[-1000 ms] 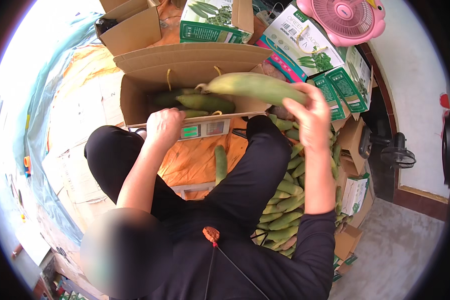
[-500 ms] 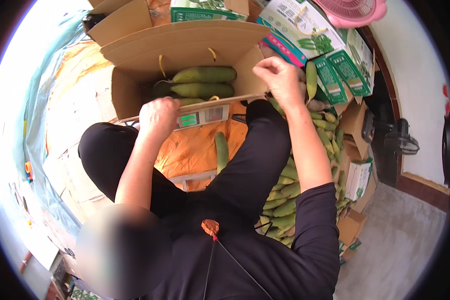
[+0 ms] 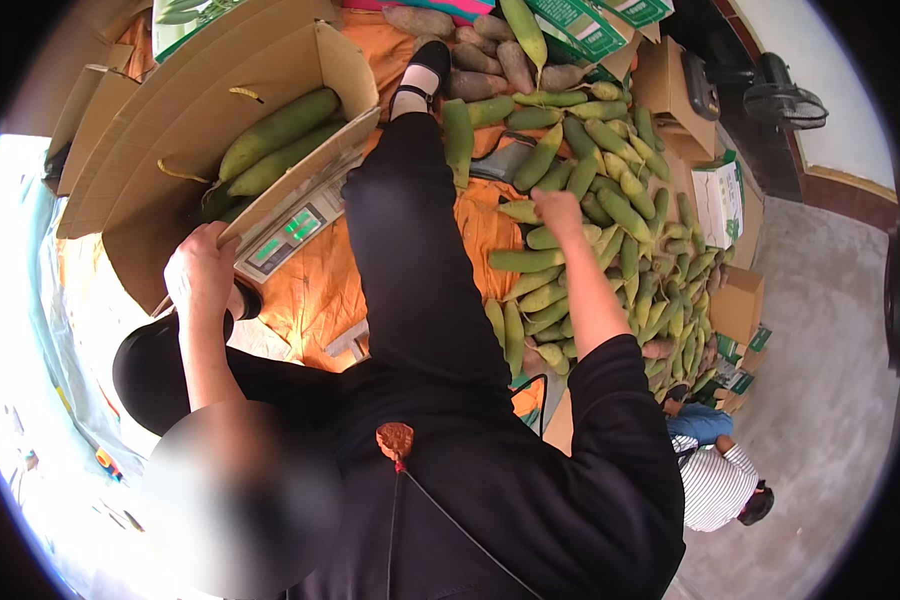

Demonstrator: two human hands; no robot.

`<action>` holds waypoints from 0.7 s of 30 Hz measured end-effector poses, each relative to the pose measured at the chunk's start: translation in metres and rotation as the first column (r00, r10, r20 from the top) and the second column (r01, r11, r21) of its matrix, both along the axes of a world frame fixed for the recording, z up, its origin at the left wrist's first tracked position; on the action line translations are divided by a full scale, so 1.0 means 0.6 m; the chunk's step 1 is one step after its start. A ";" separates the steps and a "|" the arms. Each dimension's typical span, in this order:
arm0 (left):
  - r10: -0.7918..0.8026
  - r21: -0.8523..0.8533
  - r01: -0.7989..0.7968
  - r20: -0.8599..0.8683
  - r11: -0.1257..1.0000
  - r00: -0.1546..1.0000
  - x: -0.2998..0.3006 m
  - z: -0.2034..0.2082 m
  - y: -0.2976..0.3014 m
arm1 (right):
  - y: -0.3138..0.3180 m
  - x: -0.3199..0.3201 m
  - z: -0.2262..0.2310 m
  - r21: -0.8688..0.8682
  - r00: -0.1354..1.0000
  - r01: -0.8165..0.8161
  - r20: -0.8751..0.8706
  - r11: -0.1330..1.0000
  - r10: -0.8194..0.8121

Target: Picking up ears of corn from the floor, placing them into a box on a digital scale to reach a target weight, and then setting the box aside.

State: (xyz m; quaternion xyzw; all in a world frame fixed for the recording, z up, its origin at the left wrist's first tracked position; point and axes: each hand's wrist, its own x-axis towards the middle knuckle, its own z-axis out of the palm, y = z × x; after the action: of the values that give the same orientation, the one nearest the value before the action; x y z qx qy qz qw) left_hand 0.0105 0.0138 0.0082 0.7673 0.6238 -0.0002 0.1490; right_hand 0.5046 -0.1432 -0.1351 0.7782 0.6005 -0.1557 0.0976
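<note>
An open cardboard box (image 3: 135,250) with yellow cord handles stands at the left, several long green radishes (image 3: 276,135) lying inside. My left hand (image 3: 198,268) is closed over the box's near wall at its lower corner. Against that wall is a scale (image 3: 290,235) with lit green displays. Off to the right, my right hand (image 3: 560,212) is over a large pile of green radishes (image 3: 625,215), its fingers curled beside the end of one radish (image 3: 517,211). Whether they grip that radish is hidden.
Reddish-brown radishes (image 3: 475,60) lie beyond my foot. An orange sheet (image 3: 315,300) covers the floor under the scale. A small white-and-green carton (image 3: 718,200) and a black fan (image 3: 782,95) stand at the right. Another person in a striped shirt (image 3: 715,485) is at the lower right.
The view has swung right, so the box shows farther left. My right hand has moved from beside the box to the radish pile. The left hand still holds the box's near wall.
</note>
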 end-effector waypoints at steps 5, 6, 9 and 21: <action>-0.004 0.012 0.003 0.032 1.000 0.999 -0.006 -0.018 0.005 | -0.150 -0.034 -0.140 -0.171 0.875 0.419 -0.185 0.892 -0.447; 0.003 0.013 -0.003 0.017 1.000 1.000 -0.011 -0.023 0.004 | -0.160 -0.053 -0.155 -0.226 0.927 0.351 -0.052 0.909 -0.371; 0.012 0.019 -0.013 0.030 1.000 0.999 -0.020 -0.011 -0.002 | -0.153 -0.107 -0.152 -0.317 0.968 0.251 0.051 0.915 -0.248; 0.078 -0.063 -0.079 -0.017 0.995 0.997 -0.007 -0.001 -0.002 | -0.123 -0.118 -0.183 -0.560 0.984 0.001 0.149 0.829 0.099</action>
State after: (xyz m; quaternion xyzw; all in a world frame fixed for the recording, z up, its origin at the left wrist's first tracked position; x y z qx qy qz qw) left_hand 0.0063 0.0125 0.0078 0.7371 0.6541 -0.0199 0.1688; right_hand 0.4337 -0.2169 -0.2448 0.7106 0.5382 -0.2540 0.3754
